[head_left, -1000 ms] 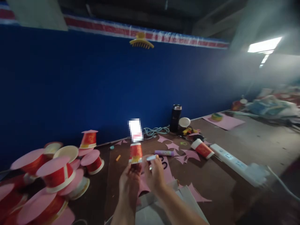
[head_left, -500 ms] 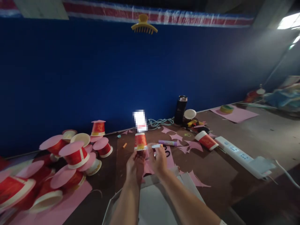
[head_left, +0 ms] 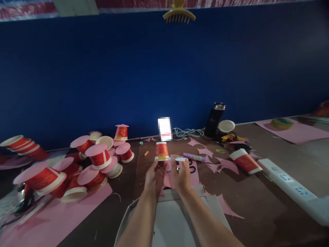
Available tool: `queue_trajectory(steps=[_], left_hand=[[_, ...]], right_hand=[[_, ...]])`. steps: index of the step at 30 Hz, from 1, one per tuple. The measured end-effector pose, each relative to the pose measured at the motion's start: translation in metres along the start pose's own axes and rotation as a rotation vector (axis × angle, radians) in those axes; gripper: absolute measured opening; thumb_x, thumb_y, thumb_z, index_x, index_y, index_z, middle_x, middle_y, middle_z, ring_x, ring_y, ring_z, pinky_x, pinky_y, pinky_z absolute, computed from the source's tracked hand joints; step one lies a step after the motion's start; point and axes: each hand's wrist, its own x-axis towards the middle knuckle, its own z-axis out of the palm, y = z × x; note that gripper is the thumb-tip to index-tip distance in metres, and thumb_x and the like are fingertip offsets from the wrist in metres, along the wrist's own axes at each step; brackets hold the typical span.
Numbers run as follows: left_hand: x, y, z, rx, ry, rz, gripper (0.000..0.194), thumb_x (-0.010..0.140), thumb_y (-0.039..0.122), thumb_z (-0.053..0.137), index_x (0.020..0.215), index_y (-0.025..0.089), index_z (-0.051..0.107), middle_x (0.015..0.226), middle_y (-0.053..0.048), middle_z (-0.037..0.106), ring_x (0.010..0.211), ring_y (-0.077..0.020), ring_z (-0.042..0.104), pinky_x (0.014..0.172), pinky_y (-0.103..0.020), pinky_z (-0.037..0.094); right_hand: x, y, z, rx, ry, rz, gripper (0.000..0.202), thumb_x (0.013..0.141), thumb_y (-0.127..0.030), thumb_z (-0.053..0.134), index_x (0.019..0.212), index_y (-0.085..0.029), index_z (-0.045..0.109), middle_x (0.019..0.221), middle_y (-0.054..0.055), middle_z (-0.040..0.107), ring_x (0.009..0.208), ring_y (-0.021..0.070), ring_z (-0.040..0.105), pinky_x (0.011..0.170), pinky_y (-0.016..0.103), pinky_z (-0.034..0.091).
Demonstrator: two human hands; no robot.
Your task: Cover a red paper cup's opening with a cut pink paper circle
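Observation:
Near the middle of the head view, a red paper cup [head_left: 161, 151] stands bottom up, its white rim low. My left hand [head_left: 155, 175] has its fingers wrapped round the rim. Just to the right, my right hand [head_left: 181, 173] is closed on a white pen with an orange end [head_left: 183, 160], held sideways with its far tip at the cup's rim. Pink paper [head_left: 194, 171] with black marks lies beyond my right hand. A purple tube [head_left: 194, 157] rests to the right of the pen.
Red cups with pink paper discs [head_left: 97, 156] crowd the left, by a cup stack [head_left: 24, 147]. A blurred bright screen [head_left: 164, 128] stands behind the held cup. Rightward are a black flask [head_left: 215, 120], a tipped cup [head_left: 245, 161], a power strip [head_left: 290, 187] and green tape [head_left: 282, 123].
The view has swung left, so the scene sits farther right and the cup stack at the left shows. My hands still hold the cup and the pen.

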Motion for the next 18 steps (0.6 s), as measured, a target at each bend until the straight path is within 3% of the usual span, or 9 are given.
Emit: queue_trajectory(steps=[11, 18], left_hand=[[-0.0010, 0.0009, 0.0002, -0.024, 0.021, 0.016, 0.018, 0.085, 0.005, 0.047, 0.075, 0.008, 0.061, 0.071, -0.007, 0.065, 0.067, -0.0125, 0.064, 0.071, -0.026, 0.056], [-0.0032, 0.0024, -0.0004, -0.030, -0.022, 0.018, 0.019, 0.087, 0.007, 0.044, 0.078, 0.008, 0.061, 0.073, -0.009, 0.066, 0.068, -0.0121, 0.064, 0.070, -0.025, 0.056]], right_hand=[[0.0009, 0.0077, -0.0012, 0.001, 0.016, 0.057, 0.023, 0.091, -0.032, 0.047, 0.098, -0.020, 0.065, 0.095, 0.009, 0.068, 0.093, 0.0220, 0.060, 0.085, 0.039, 0.043], [-0.0015, 0.0002, -0.0045, 0.012, 0.042, -0.019, 0.023, 0.091, -0.030, 0.046, 0.100, -0.020, 0.065, 0.094, 0.008, 0.069, 0.091, 0.0207, 0.061, 0.085, 0.038, 0.044]])
